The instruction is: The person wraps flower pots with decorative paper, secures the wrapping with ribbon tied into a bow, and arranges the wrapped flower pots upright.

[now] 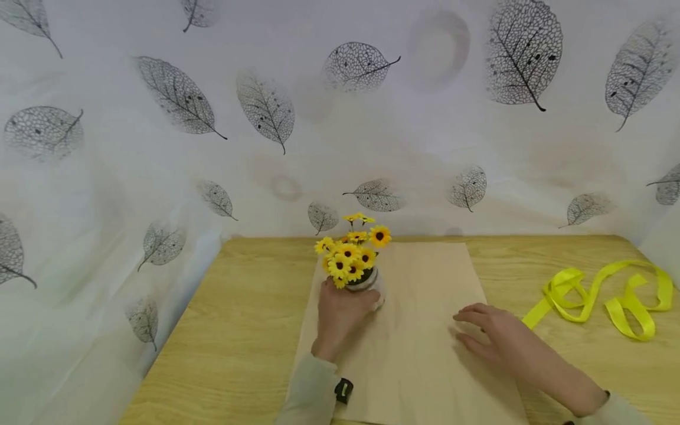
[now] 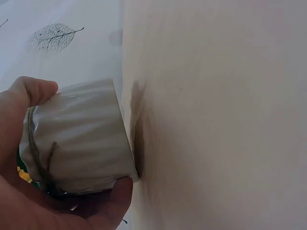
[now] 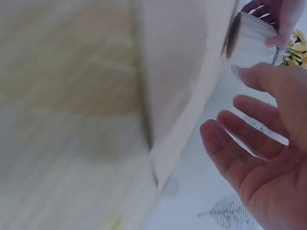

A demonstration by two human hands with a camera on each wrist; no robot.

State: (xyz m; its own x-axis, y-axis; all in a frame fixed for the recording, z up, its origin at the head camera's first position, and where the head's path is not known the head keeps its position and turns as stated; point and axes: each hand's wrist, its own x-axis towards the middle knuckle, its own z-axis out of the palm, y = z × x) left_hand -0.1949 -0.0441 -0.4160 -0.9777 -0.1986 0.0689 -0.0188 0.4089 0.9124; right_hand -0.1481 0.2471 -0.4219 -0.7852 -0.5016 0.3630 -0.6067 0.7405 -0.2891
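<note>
My left hand grips a small white flowerpot from the side, thumb and fingers curled round its wall. Yellow artificial-looking sunflowers with dark centres rise from the pot. Twine circles it near the rim, and shiny clear film shows on its ribbed side. The pot is upright, its base close over a light brown paper sheet, where a shadow falls. My right hand hovers at the sheet's right edge, fingers spread and holding nothing, as the right wrist view confirms.
A yellow ribbon lies in loose loops on the wooden table at the right. Behind the table's far edge hangs a pale backdrop printed with dark leaf skeletons. A black wrist strap sits at my left cuff.
</note>
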